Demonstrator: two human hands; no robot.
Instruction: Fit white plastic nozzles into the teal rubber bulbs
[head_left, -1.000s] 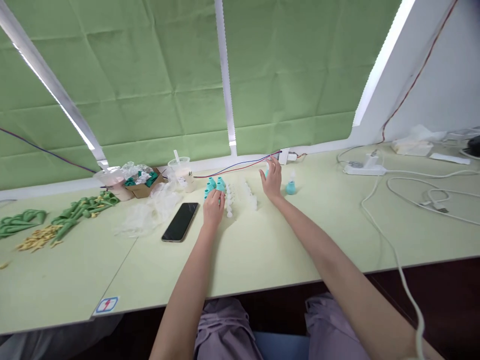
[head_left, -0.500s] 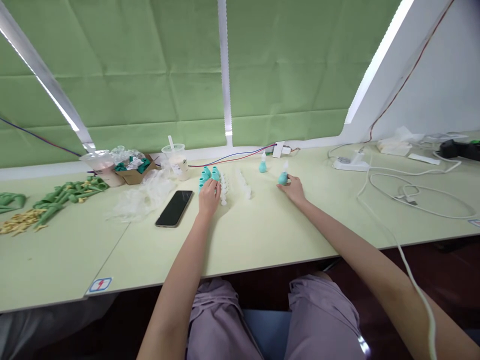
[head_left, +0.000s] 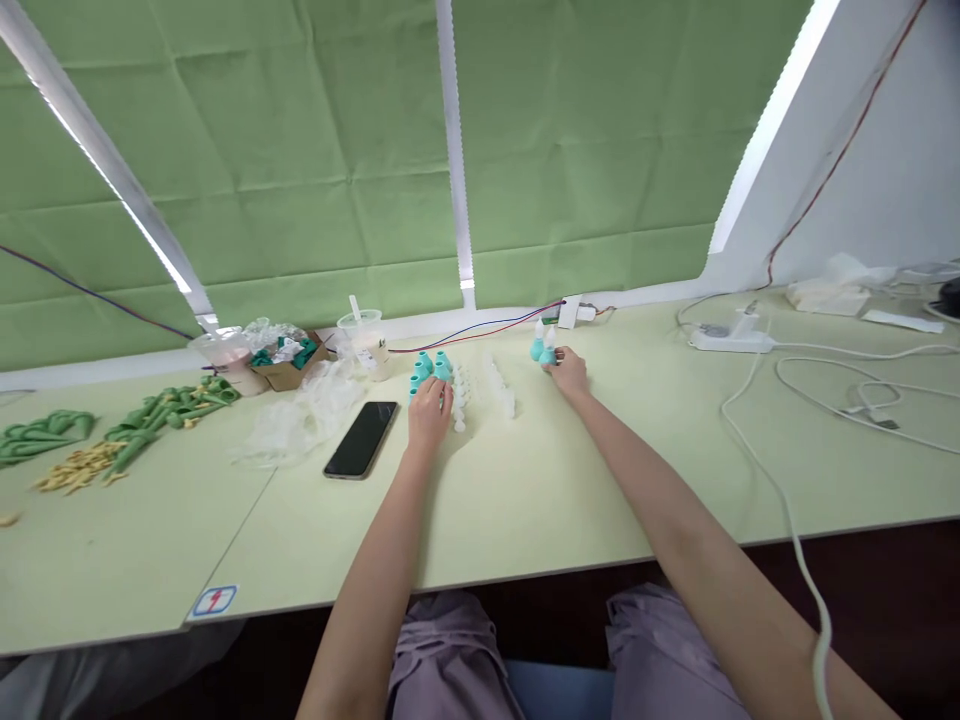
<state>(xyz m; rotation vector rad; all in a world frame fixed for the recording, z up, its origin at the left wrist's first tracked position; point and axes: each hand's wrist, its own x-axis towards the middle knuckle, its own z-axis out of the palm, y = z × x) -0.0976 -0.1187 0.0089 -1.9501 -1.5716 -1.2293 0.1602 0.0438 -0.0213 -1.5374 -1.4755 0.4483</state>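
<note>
Two bare hands at small teal and clear parts on a pale green table.

Head view: the left hand (head_left: 428,412) rests with fingers curled on a cluster of teal bulbs (head_left: 427,369) just far of it; whether it pinches one I cannot tell. To the right stand rows of clear tips (head_left: 484,388). The right hand (head_left: 569,373) is closed on an assembled teal dropper (head_left: 548,350), touching a second dropper (head_left: 537,343) at the table's (head_left: 525,500) far edge. A black phone (head_left: 361,440) lies left of the left hand, beside crumpled clear bags (head_left: 296,420).
</note>
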